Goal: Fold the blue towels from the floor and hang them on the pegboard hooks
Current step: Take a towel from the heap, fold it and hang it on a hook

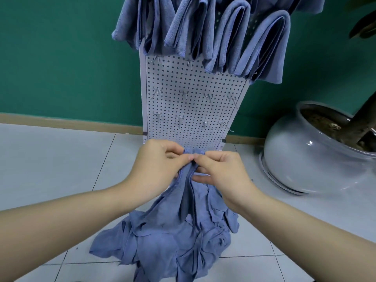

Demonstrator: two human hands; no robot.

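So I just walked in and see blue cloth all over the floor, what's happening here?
A person is sorting towels. The left hand and right hand both pinch the edge of one blue towel, lifting it from the pile on the floor. Several folded towels already hang on the pegboard; lower hooks are bare.

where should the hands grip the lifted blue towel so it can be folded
Along its stitched hem, from above, hands sliding apart toward two corners. Left hand and right hand pinch the lifted towel bunched at one spot, so it hangs crumpled onto the pile.
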